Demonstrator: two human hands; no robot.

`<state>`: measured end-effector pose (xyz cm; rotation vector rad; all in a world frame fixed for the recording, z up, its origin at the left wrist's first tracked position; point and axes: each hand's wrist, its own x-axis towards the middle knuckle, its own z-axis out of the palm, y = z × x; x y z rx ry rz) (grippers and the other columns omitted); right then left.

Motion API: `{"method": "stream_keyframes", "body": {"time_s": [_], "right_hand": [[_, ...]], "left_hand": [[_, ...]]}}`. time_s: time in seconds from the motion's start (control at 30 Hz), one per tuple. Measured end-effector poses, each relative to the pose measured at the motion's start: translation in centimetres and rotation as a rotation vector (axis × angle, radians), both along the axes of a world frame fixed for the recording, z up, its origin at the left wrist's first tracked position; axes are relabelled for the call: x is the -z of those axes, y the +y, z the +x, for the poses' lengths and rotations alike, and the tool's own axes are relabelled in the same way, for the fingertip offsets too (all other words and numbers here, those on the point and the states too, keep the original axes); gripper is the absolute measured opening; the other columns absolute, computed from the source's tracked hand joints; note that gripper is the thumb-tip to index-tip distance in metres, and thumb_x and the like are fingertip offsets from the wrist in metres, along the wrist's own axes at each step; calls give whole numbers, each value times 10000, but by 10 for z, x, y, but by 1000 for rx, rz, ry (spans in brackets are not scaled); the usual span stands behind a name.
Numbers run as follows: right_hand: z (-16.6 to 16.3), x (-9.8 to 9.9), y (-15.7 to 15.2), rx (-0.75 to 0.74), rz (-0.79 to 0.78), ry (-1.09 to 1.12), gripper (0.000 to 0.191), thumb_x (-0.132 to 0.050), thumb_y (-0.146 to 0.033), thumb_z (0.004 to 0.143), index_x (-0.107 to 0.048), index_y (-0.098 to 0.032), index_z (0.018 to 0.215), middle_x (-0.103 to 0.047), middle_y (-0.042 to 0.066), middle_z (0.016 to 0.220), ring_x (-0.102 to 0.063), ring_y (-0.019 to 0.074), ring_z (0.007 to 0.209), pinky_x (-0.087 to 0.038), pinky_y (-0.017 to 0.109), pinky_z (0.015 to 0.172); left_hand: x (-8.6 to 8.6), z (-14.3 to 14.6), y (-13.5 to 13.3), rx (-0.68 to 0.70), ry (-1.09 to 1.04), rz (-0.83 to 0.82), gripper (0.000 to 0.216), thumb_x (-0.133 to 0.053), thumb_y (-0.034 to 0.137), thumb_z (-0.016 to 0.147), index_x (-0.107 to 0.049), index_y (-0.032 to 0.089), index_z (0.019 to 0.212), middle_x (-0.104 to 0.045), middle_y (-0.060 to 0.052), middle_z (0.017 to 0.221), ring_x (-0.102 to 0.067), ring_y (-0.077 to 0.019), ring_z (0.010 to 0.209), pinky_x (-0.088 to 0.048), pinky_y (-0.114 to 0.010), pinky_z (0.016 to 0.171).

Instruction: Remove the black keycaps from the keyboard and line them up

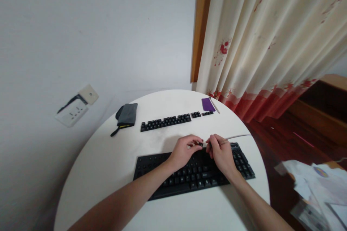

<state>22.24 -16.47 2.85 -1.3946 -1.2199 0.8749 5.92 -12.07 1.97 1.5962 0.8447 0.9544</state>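
A black keyboard (187,178) lies on the white round table in front of me. Keycaps cover its lower rows and right end, while the upper left rows look bare of them. Above its top edge, my left hand (183,151) pinches a small black keycap (200,144) between thumb and fingers. Close beside it, my right hand (221,151) is closed on a thin stick, mostly hidden by the fingers, with a white tip (205,145) pointing at the keycap. Behind the keyboard, several loose black keycaps (166,122) stand in neat rows, with smaller groups (195,114) to the right.
A grey pouch (127,114) sits at the table's left back. A purple cloth (207,104) and a slim stick (215,105) lie at the right back. A pale cable (240,136) runs off the table's right edge (261,155). Wall and curtain (244,43) stand behind.
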Motion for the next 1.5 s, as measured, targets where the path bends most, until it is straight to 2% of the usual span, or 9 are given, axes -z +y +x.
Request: {"method": "stream_keyframes", "body": {"time_s": [0.07, 0.17, 0.33, 0.57, 0.67, 0.73, 0.93, 1.13, 1.5], "right_hand": [[4, -2, 1, 53, 67, -82, 386, -419, -414, 967, -546, -189, 681, -542, -15, 558, -486, 131, 497, -383, 246, 507], [11, -6, 2, 22, 194, -225, 330, -398, -357, 981, -577, -183, 765, -615, 26, 756, -566, 160, 708, -433, 268, 684], [8, -8, -1, -253, 173, -312, 226, -449, -269, 958, -614, -195, 1094, -644, 32, 879, -553, 149, 678, -446, 265, 662], [12, -15, 12, -282, 201, -524, 112, -585, -245, 891, -665, -200, 954, -678, 32, 869, -573, 156, 687, -440, 264, 662], [24, -12, 47, -263, 132, -700, 125, -610, -244, 875, -682, -194, 963, -695, 40, 917, -607, 171, 782, -435, 262, 725], [31, -7, 77, -240, -23, -852, 114, -627, -240, 858, -702, -196, 931, -708, 40, 923, -621, 179, 829, -422, 257, 753], [29, 8, 137, -249, -118, -932, 102, -671, -216, 803, -729, -164, 868, -724, 86, 898, -650, 209, 854, -400, 248, 714], [23, 13, 141, -237, -160, -957, 128, -665, -244, 812, -719, -158, 890, -723, 91, 904, -658, 194, 834, -391, 234, 695], [10, 20, 141, -74, -264, -956, 168, -660, -300, 802, -708, -155, 874, -726, 131, 921, -680, 236, 861, -430, 256, 683]], "left_hand": [[-3, -1, 1, -55, -8, 42, 127, -731, 185, 743, -723, 170, 869, -688, -57, 929, -629, -168, 820, -493, -272, 733], [-3, -2, 3, -68, -72, -58, 150, -751, 213, 735, -712, 152, 866, -684, -48, 835, -628, -160, 762, -491, -271, 714], [-1, -3, 3, -28, -226, -260, 231, -795, 226, 699, -693, 134, 885, -720, -68, 872, -666, -186, 843, -505, -318, 829], [-2, -4, 5, -48, -275, -266, 289, -813, 261, 680, -661, 143, 895, -692, -61, 895, -646, -168, 823, -502, -287, 773], [-2, -5, 9, -205, -284, -238, 273, -710, 377, 785, -659, 157, 938, -661, -57, 912, -604, -126, 729, -456, -233, 629], [0, -6, 12, -277, -319, -272, 294, -632, 439, 833, -655, 156, 911, -630, -38, 822, -547, -99, 634, -392, -212, 539], [7, -7, 18, -294, -348, -325, 319, -576, 462, 848, -632, 150, 818, -538, 8, 630, -449, -79, 530, -293, -201, 470], [9, -8, 19, -302, -346, -329, 329, -571, 474, 835, -623, 151, 797, -527, 12, 606, -431, -80, 517, -286, -197, 464], [3, -7, 16, -305, -348, -329, 338, -565, 480, 840, -617, 151, 783, -511, 25, 582, -416, -81, 507, -269, -202, 469]]}}
